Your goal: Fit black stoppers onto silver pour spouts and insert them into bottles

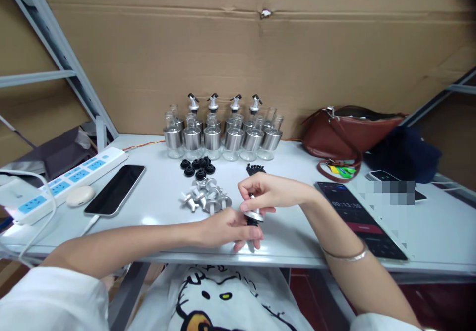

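A silver pour spout (255,216) with a black ribbed stopper is held upright above the table's front edge. My left hand (232,227) grips it low, around the black stopper. From above, the fingers of my right hand (262,194) pinch its top, which they partly hide. Left of my hands lies a pile of silver spout pieces (206,197). Behind that pile sit several black rubber stoppers (198,166). A small row of black levers (256,168) lies just beyond my right hand.
Glass bottles with steel bands (234,140) stand in rows at the back, several topped with spouts (235,102). On the left are a phone (116,190) and a power strip (70,182). On the right lie a tablet (360,219) and a brown bag (338,137).
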A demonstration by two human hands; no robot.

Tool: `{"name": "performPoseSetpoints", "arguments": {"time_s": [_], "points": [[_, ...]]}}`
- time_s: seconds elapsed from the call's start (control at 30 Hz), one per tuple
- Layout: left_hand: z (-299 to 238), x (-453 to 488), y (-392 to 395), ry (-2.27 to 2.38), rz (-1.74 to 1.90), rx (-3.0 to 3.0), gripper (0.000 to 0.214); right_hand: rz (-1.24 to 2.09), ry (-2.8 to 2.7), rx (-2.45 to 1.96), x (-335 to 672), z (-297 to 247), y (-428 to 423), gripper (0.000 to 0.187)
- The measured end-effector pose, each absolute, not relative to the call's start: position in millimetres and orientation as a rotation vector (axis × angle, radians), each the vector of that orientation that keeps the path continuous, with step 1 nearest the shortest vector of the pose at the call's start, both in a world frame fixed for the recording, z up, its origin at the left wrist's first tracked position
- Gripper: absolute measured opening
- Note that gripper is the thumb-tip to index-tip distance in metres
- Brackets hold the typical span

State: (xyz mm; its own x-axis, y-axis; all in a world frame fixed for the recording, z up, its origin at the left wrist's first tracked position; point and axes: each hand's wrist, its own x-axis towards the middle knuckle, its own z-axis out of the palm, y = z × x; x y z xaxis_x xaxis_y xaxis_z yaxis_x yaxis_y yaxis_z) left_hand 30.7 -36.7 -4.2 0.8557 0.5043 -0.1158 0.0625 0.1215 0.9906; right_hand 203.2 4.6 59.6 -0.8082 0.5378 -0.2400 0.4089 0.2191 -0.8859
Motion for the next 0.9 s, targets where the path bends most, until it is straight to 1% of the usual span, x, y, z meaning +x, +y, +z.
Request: {"name": "performPoseSetpoints", "arguments": {"time_s": [0.1, 0.17, 0.23, 0.27, 0.3, 0.37, 0.43, 0.57, 0.77, 0.9], "points": [[-3.2, 31.2, -39.3, 0.503, 0.383, 1.425, 0.057, 1.672, -2.346, -0.889, 201.3, 58.4, 1.2, 0.039], [-3.0, 31.6, -39.7, 0.506, 0.420, 1.416, 0.058, 1.748, -2.331, -0.878, 202.4, 57.9, 0.9, 0.040], [-2.9, 31.5, -39.5, 0.514, 0.417, 1.425, 0.053, 1.841, -2.326, -0.873, 207.0, 59.1, 2.8, 0.039], [-2.7, 31.2, -39.5, 0.523, 0.389, 1.444, 0.046, 1.837, -2.326, -0.887, 210.8, 60.3, 4.7, 0.039], [-2.3, 30.8, -39.7, 0.535, 0.350, 1.482, 0.039, 1.781, -2.331, -0.914, 215.5, 61.7, 7.3, 0.038], [-1.1, 29.8, -40.7, 0.564, 0.291, 1.600, 0.030, 1.525, -2.352, -1.014, 226.6, 63.8, 14.0, 0.036], [-0.1, 29.1, -42.1, 0.583, 0.295, 1.717, 0.031, 1.299, -2.433, -1.133, 237.5, 62.7, 21.8, 0.031], [-0.1, 28.6, -43.4, 0.576, 0.303, 1.803, 0.032, 1.086, -2.638, -1.293, 248.4, 49.6, 33.7, 0.020], [0.1, 28.7, -43.5, 0.596, 0.304, 1.811, 0.033, 0.974, -2.673, -1.384, 239.6, 35.0, 36.1, 0.013], [1.0, 28.8, -44.0, 0.583, 0.317, 1.807, 0.034, 0.952, -2.702, -1.461, 234.8, 36.2, 34.0, 0.016]]}}
